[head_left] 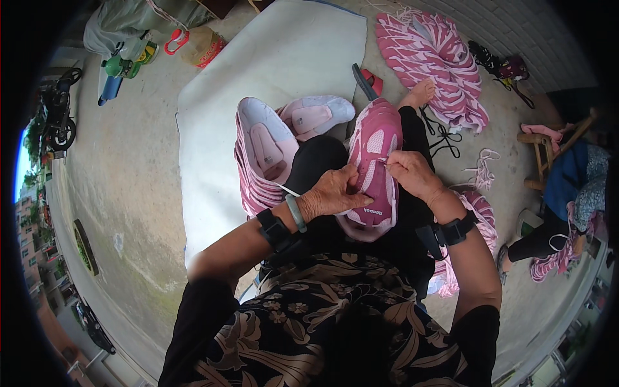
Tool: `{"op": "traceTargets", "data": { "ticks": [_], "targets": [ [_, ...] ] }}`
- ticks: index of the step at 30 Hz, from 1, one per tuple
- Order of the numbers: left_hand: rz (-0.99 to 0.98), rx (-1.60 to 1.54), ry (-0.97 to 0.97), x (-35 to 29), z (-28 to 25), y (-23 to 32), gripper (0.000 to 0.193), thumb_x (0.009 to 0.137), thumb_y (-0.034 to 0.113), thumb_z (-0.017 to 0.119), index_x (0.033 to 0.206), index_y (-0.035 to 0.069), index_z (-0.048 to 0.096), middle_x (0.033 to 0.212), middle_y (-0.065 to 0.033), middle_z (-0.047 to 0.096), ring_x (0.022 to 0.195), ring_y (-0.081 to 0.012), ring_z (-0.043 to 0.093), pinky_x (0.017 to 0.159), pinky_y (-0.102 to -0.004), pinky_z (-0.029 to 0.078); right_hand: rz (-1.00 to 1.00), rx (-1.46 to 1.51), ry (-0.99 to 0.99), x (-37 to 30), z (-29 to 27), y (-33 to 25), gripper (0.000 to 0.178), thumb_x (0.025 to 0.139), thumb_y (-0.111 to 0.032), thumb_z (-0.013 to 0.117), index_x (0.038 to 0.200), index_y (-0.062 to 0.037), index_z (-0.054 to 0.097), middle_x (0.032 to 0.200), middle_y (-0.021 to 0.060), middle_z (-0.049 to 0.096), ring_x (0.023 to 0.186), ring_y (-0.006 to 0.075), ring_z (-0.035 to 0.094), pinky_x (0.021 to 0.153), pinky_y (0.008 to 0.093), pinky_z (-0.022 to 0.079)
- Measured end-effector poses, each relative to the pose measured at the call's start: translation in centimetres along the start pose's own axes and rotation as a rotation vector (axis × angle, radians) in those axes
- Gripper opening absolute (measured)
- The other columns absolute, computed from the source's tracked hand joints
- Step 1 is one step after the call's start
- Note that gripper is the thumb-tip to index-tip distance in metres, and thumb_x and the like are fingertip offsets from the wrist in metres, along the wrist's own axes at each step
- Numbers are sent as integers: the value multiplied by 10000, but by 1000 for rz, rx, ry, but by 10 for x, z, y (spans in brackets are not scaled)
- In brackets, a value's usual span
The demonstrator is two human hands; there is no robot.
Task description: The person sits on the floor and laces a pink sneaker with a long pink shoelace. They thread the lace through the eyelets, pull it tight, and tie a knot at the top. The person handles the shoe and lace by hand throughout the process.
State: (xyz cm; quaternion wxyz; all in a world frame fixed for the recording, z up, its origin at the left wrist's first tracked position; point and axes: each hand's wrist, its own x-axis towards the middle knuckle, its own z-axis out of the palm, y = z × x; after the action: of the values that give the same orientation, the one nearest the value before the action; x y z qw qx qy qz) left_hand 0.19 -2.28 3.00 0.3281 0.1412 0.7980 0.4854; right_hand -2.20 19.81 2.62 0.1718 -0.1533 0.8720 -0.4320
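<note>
A pink and white shoe upper lies on my lap over black trousers. My left hand grips its left side, thumb pressed on the pink mesh. My right hand pinches a thin white lace or thread at the upper's right edge, fingers closed on it. A green bangle and a black wrist strap sit on my left wrist, another black strap on my right. To the left of my knee, a stack of pink shoe uppers rests on a white cloth.
A fan of pink striped uppers lies on the concrete ahead, with loose black and white laces nearby. Bottles and a bag sit far left. At right, another seated person and a wooden stool.
</note>
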Motion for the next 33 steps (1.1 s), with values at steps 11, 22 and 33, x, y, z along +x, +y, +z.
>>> {"op": "traceTargets", "data": {
  "ticks": [11,22,33],
  "targets": [
    [63,238,92,-12,21,6,476,694,331,739,875,20,429,650,-128,533,606,-265,576,582,-356,462,-16,304,89,-14,20,-11,75,781,-57,590,749,-23,531,612,105,508,530,233,491,530,302,416],
    [132,-63,223,24,-11,23,216,747,71,687,884,59,520,663,11,477,568,-79,457,544,-219,413,234,505,302,-33,27,-5,124,753,-3,627,762,-37,508,611,55,490,540,122,453,525,261,408],
    [366,11,232,34,3,25,187,720,-40,663,868,22,565,777,-19,488,677,-101,499,622,-223,439,125,327,395,-25,33,-6,47,756,9,580,777,-21,551,647,102,540,576,176,514,560,279,422]
  ]
}}
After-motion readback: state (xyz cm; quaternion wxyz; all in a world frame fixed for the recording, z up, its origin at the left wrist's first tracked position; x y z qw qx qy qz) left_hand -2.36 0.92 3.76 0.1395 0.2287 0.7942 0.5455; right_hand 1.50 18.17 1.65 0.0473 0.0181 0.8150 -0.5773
